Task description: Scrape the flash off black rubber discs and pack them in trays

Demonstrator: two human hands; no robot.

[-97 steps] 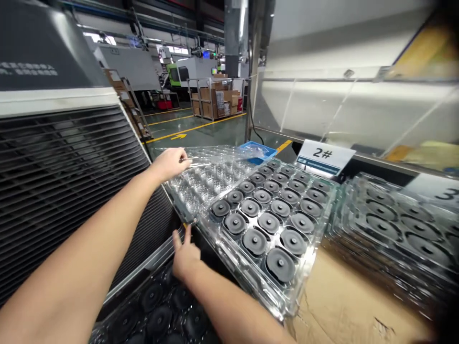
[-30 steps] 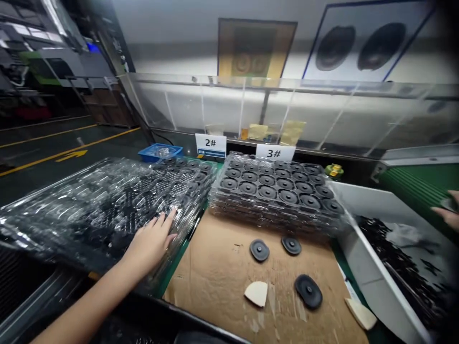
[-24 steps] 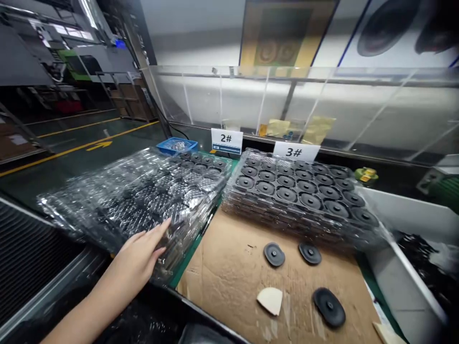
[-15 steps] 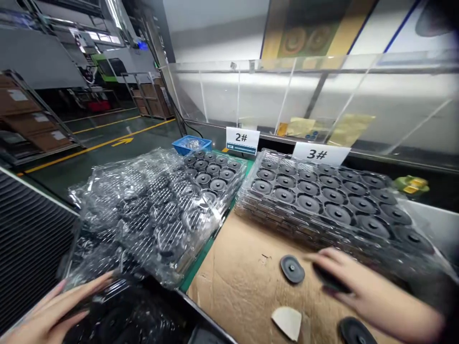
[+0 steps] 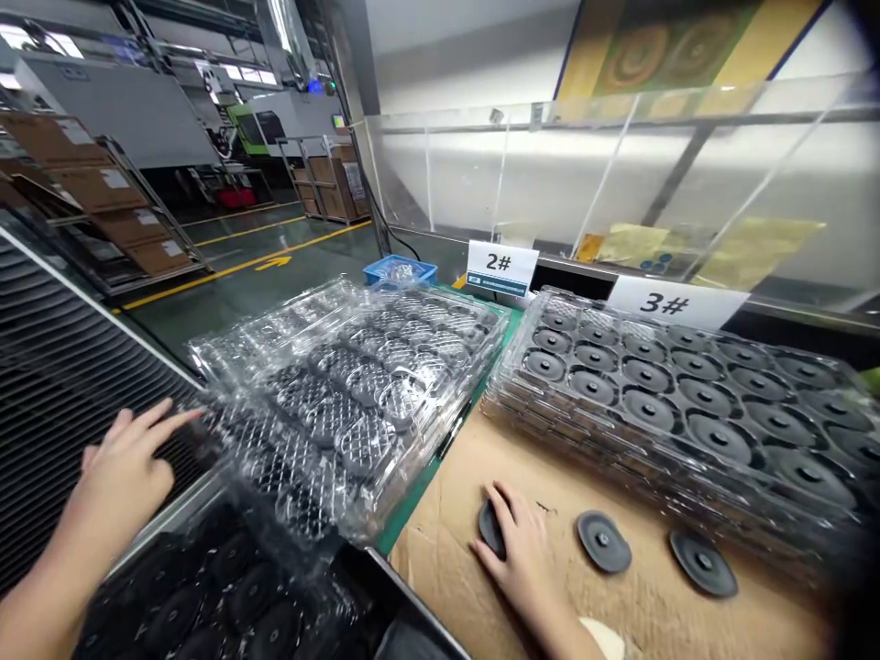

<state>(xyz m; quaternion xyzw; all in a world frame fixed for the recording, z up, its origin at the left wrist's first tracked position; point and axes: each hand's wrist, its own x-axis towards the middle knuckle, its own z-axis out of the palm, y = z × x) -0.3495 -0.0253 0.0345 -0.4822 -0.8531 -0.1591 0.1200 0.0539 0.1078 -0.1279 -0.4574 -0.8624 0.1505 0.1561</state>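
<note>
My right hand is closed round a dark oval disc on the cardboard sheet. To its right lie two more dark discs. My left hand has its fingers spread at the corner of a clear plastic tray stack, its fingertips near the edge; whether they touch is unclear. Below it a black container holds several dark discs under clear plastic. A cream-coloured piece is partly hidden by my right forearm.
Behind the cardboard stands a stack of clear trays full of dark discs. Signs "2#" and "3#" stand at the back, with a blue basket. A ribbed dark surface is at the left.
My right hand has moved left across the cardboard and is on a disc. My left hand has come up off the container area, fingers spread. The clear tray sheets at left have shifted and lie flatter.
</note>
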